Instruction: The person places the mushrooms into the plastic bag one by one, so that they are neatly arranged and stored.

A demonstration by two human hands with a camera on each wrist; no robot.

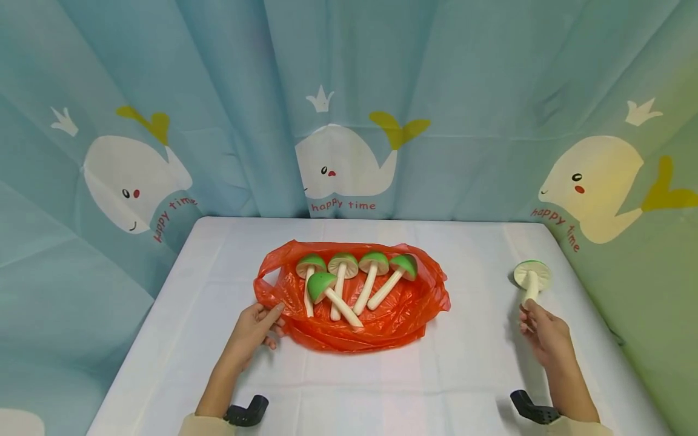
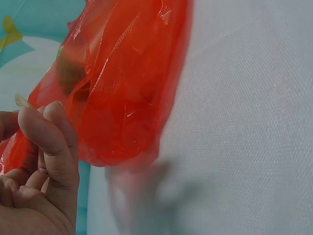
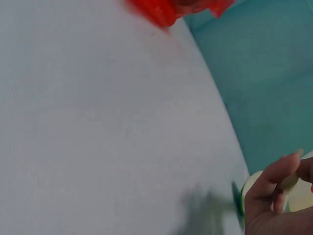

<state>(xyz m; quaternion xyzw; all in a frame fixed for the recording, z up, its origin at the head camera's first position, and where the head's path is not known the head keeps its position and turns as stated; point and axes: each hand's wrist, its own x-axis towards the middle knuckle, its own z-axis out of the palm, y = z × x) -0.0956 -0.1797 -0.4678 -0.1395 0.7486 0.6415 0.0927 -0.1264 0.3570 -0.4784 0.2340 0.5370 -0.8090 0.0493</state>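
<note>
A red plastic bag (image 1: 392,324) lies spread on the table with several green-capped toy mushrooms (image 1: 322,287) on it, their white stems pointing toward the person. My left hand (image 1: 255,332) pinches the bag's left edge between thumb and fingers; the left wrist view shows the fingers (image 2: 49,132) curled at the red film (image 2: 127,98). Far to the right, my right hand (image 1: 547,338) pinches the stem end of a single mushroom (image 1: 532,276), its pale underside facing up and its cap near the table's right edge. In the right wrist view that cap is mostly hidden behind the hand (image 3: 274,200).
A white cloth covers the table (image 1: 469,375). Behind and at both sides hangs a blue-green curtain (image 1: 469,72) printed with whales, close to the table's edges. Each wrist wears a black camera mount (image 1: 248,412).
</note>
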